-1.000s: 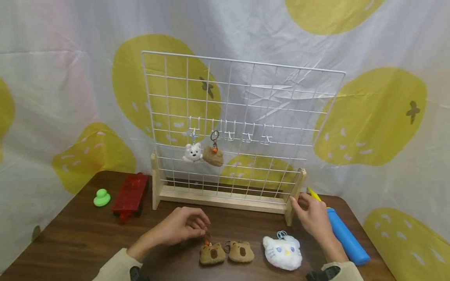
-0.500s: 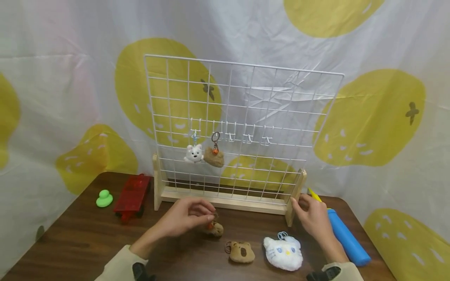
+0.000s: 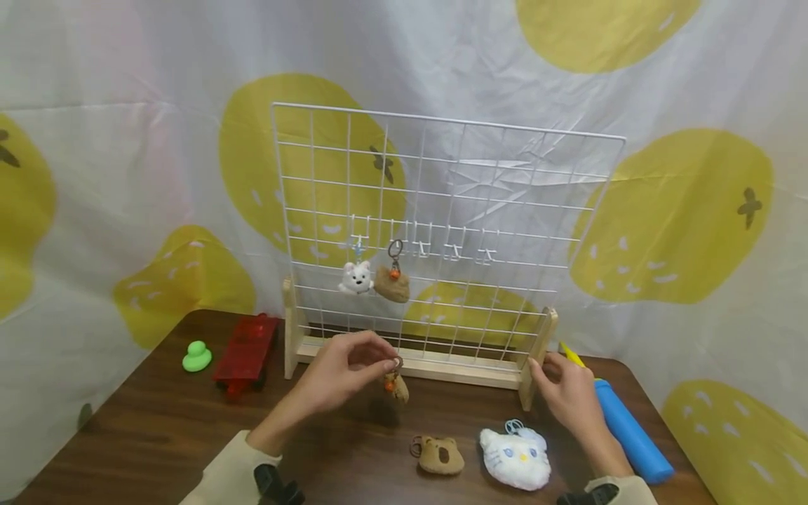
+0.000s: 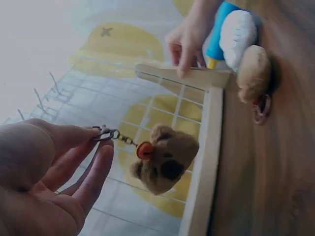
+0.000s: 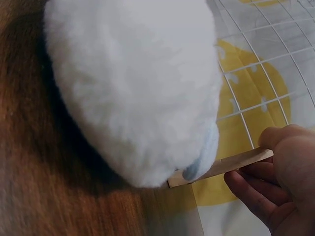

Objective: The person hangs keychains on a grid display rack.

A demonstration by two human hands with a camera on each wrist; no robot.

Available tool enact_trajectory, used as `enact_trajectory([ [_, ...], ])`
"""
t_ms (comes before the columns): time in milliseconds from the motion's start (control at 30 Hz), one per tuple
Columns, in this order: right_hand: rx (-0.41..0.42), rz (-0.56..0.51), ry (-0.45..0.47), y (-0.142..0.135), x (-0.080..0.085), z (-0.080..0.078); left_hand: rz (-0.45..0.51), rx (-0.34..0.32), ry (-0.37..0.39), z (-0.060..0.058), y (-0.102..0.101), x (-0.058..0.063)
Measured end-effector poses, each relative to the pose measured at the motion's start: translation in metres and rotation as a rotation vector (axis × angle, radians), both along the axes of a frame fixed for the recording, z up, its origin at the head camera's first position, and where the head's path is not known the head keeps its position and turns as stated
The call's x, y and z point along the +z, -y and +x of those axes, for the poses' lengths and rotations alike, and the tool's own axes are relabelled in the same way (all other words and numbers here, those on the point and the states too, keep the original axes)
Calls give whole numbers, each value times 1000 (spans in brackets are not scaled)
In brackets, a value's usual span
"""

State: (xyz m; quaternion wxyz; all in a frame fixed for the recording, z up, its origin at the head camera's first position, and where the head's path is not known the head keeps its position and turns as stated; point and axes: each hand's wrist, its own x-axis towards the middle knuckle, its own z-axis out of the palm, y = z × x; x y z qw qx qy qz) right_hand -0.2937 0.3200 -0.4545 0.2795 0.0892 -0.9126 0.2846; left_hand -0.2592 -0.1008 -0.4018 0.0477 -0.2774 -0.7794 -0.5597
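Observation:
My left hand [image 3: 347,368] pinches the metal ring of a brown bear plush keychain [image 4: 170,157] between thumb and fingertips. The plush dangles off the table from its chain, an orange bell [image 4: 144,150] at its top. With my right hand [image 3: 571,393] I grip the right wooden upright [image 3: 539,354] of the white wire grid rack [image 3: 451,126], thumb on one side and fingers on the other. From hooks on the grid hang a white dog plush keychain [image 3: 357,278] and a brown plush keychain [image 3: 393,284], its back showing. Hooks [image 3: 453,251] to their right hold nothing.
On the table [image 3: 158,435] lie another brown bear keychain [image 3: 440,456] and a white cat plush [image 3: 516,457] near the front. A green duck [image 3: 197,356] and red toy cart [image 3: 248,351] are at left, a blue tube [image 3: 631,431] at right. A curtain [image 3: 189,161] hangs behind.
My left hand has lifted the brown bear keychain off the table and carried it up and slightly right toward the rack. The right hand stays on the upright.

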Motion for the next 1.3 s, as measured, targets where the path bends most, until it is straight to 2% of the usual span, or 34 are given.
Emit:
enact_trajectory([
  [267,2,-6,2,-1,0,0,92,54,-54,0,-12,26],
  [467,2,-4,-9,-2,-1,-1,168,48,-93,-2,-23,40],
  [600,-2,-1,-8,-2,-1,-1,198,35,-104,-5,-30,48],
  [833,8,-9,-4,-1,-1,-2,210,67,-149,-13,-37,68],
  [967,19,-10,-7,-1,-2,-2,213,107,-185,-15,-38,76],
  [1300,8,-8,-13,-2,-2,-1,295,188,-281,-23,-45,88],
])
